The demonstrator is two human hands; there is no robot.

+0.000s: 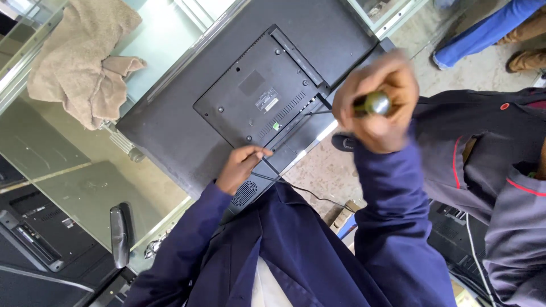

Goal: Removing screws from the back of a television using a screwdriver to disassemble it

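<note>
A black flat-screen television [187, 113] lies face down on a glass counter, its raised back panel [256, 94] facing up. My right hand [375, 102] is closed around the green and yellow handle of a screwdriver [372, 104], whose thin shaft reaches left toward the panel's lower right edge. My left hand [242, 166] rests on the television's near edge, fingers pinched at a point beside the panel. A thin black cable [301, 190] runs from there off the edge.
A crumpled beige towel [85, 57] lies on the glass counter [62, 165] at upper left. A black stand part [119, 236] sits near the counter's front. Another person in a grey jacket [489, 170] stands at right; blue-trousered legs [483, 31] show at top right.
</note>
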